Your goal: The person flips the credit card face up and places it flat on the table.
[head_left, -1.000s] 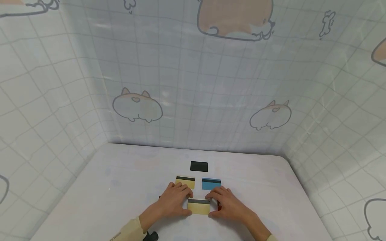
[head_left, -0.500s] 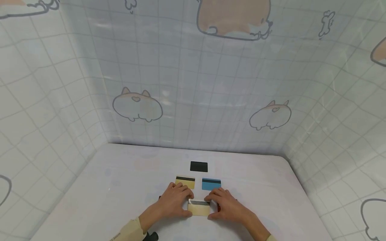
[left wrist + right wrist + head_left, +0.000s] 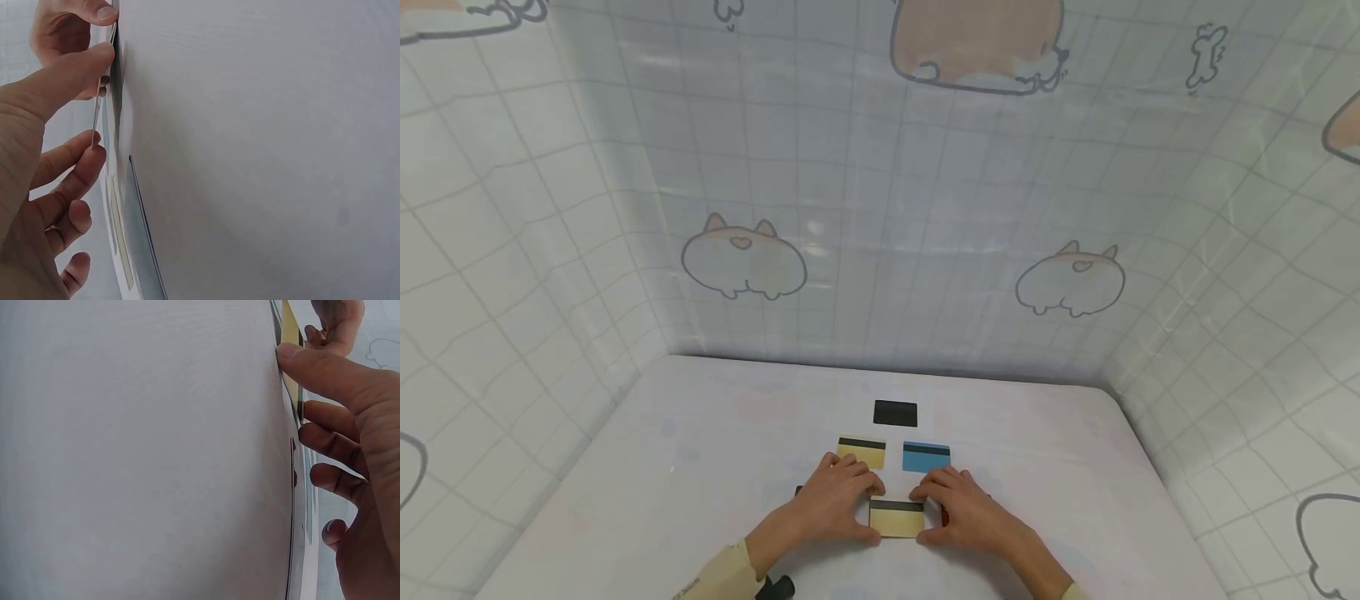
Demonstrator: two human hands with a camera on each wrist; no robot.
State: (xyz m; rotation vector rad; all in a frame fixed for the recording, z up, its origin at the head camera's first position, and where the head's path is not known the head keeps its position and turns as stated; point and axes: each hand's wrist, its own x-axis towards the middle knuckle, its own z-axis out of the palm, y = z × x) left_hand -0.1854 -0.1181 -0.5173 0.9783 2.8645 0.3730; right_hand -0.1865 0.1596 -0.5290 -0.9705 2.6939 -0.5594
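Observation:
Between my hands, in the head view, is a pale gold magnetic-stripe card (image 3: 897, 522), its dark stripe on the far side. My left hand (image 3: 835, 500) pinches its left end with thumb and fingers. At the other end my right hand (image 3: 966, 512) grips it the same way. Seen from the left wrist, the card (image 3: 96, 115) is nearly edge-on between thumb and fingertips. Another yellow striped card (image 3: 865, 451) and a blue striped card (image 3: 927, 457) lie just beyond the hands, with a black card (image 3: 895, 413) farther back. A red patch (image 3: 945, 517) shows beneath my right hand, mostly covered.
A white table (image 3: 625, 500) carries the cards. Grid-patterned curtains (image 3: 880, 200) with cartoon dogs rise behind it and on both sides. A dark corner (image 3: 798, 490) peeks out beside my left hand, its owner hidden. Something black and rounded (image 3: 782, 587) sits below my left wrist.
Both hands keep their hold on the gold card, which has shifted very slightly toward me and right. A glare on its stripe half a second ago is gone. The other cards stay put.

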